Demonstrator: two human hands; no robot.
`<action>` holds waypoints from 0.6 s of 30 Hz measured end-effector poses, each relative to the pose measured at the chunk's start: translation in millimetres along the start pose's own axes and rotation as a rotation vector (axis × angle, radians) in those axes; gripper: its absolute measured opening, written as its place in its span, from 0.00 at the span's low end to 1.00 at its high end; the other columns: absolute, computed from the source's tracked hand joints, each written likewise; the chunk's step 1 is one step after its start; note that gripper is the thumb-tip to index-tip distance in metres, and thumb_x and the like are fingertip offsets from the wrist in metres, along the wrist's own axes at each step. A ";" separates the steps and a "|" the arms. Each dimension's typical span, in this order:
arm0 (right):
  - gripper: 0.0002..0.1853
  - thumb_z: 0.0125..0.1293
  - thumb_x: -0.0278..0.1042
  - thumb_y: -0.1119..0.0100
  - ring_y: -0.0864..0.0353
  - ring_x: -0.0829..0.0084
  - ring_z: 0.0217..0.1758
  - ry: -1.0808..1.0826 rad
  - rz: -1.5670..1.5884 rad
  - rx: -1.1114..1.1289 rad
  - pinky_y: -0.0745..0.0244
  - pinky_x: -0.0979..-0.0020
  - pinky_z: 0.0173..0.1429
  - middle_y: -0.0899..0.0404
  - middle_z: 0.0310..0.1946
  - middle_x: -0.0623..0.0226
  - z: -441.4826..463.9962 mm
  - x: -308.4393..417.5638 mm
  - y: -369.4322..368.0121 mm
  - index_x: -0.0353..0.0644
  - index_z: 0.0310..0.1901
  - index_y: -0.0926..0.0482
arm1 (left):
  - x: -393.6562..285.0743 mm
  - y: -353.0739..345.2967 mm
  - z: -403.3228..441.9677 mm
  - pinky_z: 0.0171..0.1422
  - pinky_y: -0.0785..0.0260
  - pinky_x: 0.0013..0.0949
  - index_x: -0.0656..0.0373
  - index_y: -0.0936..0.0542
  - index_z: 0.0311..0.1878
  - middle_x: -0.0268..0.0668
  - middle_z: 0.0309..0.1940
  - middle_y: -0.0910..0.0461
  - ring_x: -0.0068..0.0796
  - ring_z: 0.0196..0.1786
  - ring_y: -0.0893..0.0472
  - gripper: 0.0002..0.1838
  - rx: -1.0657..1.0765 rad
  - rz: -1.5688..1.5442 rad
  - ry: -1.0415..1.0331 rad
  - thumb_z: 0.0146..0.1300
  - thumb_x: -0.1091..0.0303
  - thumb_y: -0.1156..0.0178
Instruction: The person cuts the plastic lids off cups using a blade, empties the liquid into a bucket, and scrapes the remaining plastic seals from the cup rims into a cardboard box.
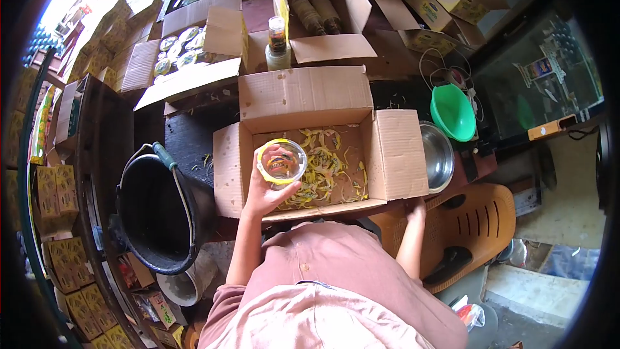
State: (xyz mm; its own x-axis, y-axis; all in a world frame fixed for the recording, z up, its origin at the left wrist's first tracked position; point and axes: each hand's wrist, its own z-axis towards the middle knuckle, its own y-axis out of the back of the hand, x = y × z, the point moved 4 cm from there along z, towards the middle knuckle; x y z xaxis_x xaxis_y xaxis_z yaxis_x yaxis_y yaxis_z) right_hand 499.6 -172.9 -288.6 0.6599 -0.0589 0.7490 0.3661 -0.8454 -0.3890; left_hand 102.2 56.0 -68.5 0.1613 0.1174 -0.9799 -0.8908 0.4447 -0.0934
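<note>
My left hand [263, 195] is closed around a clear plastic cup [282, 176] with a yellow band along its rim and a printed label. It holds the cup over the left part of an open cardboard box [310, 92]. Many thin yellow and white strips [323, 168] lie scattered on the bottom of this box. Below the box's right flap is my right hand [416, 207], near the front right corner. Its fingers are hidden by the flap, so I cannot see what they touch.
A black bucket [158, 220] stands left of the box. To the right are a metal bowl [437, 158], a green bowl [453, 114] and an orange plastic chair [471, 226]. Behind stand a box of lidded cups [181, 48], a bottle [277, 35] and a box with two rolls [316, 13].
</note>
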 end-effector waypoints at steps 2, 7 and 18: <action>0.22 0.67 0.39 0.56 0.37 0.68 0.61 -0.025 0.045 0.116 0.45 0.65 0.65 0.33 0.59 0.65 -21.9 13.6 -9.7 0.39 0.61 0.36 | -2.9 2.0 0.3 0.54 0.34 0.31 0.57 0.42 0.57 0.39 0.48 0.32 0.28 0.50 0.28 0.39 0.002 0.005 -0.006 0.41 0.76 0.31; 0.18 0.60 0.30 0.43 0.29 0.79 0.39 0.359 0.012 -0.356 0.36 0.77 0.42 0.25 0.40 0.72 -48.0 85.3 37.8 0.42 0.52 0.29 | -18.1 2.8 0.4 0.57 0.36 0.32 0.58 0.42 0.57 0.41 0.49 0.32 0.31 0.52 0.29 0.38 -0.008 0.024 -0.098 0.42 0.75 0.32; 0.04 0.56 0.23 0.41 0.28 0.80 0.28 0.777 -0.290 0.302 0.33 0.78 0.32 0.24 0.27 0.71 -166.4 111.4 -275.6 0.38 0.34 0.24 | -62.8 -5.8 8.3 0.56 0.34 0.35 0.57 0.51 0.56 0.43 0.50 0.33 0.35 0.52 0.28 0.44 -0.048 0.495 -0.319 0.42 0.74 0.30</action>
State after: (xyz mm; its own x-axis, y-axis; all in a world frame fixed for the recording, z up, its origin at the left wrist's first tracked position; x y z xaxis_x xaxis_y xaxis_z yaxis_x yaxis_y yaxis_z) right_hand 363.0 -34.8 -8.7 -0.0786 -0.3008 0.9504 0.6804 -0.7130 -0.1694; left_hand 100.8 53.4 -5.0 -0.1657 0.5655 -0.8079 -0.9097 0.2287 0.3467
